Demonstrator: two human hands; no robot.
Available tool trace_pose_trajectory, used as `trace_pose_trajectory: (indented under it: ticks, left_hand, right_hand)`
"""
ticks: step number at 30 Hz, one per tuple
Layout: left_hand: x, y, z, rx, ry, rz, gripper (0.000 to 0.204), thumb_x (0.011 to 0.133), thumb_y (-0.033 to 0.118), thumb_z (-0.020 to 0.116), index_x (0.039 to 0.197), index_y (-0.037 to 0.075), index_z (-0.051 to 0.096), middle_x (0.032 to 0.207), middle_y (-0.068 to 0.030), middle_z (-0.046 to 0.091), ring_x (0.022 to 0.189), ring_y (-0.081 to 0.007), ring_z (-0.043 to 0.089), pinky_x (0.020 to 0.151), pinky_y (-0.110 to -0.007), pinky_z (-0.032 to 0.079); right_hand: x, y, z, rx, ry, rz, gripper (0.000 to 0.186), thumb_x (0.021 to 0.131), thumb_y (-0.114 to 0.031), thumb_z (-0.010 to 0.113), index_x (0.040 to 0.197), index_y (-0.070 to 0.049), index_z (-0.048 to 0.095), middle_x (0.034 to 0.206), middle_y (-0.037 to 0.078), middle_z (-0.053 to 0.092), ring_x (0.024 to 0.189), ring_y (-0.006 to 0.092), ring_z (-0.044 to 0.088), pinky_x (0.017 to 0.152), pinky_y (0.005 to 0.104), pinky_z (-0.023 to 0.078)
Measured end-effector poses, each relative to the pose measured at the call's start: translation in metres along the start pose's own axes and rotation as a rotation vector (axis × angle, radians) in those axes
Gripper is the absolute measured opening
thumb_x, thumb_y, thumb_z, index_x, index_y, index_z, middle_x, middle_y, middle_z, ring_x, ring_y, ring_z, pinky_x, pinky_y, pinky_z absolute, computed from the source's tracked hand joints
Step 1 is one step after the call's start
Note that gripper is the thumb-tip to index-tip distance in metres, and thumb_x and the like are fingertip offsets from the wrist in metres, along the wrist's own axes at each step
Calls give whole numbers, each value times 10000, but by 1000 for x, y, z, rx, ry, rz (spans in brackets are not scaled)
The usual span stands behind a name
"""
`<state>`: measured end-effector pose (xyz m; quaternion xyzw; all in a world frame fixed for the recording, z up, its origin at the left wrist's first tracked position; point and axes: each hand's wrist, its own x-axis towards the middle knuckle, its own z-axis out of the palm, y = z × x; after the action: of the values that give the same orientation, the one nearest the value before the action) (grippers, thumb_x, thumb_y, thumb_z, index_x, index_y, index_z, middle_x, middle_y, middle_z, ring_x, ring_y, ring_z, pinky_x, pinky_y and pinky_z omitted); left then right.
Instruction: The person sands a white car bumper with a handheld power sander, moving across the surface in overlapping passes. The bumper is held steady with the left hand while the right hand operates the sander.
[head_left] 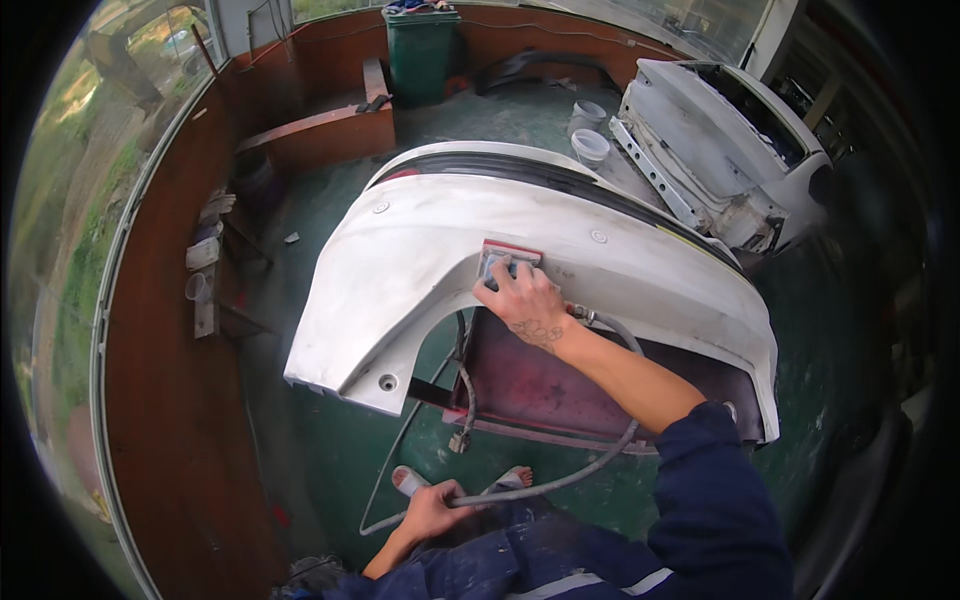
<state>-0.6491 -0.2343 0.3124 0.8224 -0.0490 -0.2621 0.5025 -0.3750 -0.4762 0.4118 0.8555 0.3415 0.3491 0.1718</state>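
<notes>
A white car bumper, scuffed and dusty, lies across a stand in front of me. My right hand is closed over an air sander with a flat rectangular red-edged pad. The pad sits against the bumper's upper surface, just above the inner edge of its curved cut-out. From the sander's fitting near my wrist, a grey hose loops down past my right forearm. Low in front of my body, my left hand is wrapped around this hose. Its fingertips are partly hidden.
Below the bumper is a dark reddish panel. A cable with a connector dangles beside it. White buckets and a white car body part stand back right. A green bin is behind; a small bench lines the left wall.
</notes>
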Motion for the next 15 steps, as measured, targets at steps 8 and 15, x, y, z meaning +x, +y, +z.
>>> trace_pose_trajectory:
  ticks: [8,15]
  left_hand:
    - [-5,-5,8,13,-26,-32,387,755,377,880,806,44,690,689,-106,681,637,-212,674,631,-338,525]
    - [5,18,12,39,-96,41,395,762,413,852,844,59,698,732,-146,700,712,-325,710,671,-401,545]
  right_hand:
    - [-39,9,-12,51,-59,174,198,823,-116,657,1006,-157,592,1056,176,596,706,253,611,529,343,502]
    - [-124,58,-38,99,-218,358,390,722,-47,708,1083,-161,610,1044,183,568,745,326,620,571,415,532]
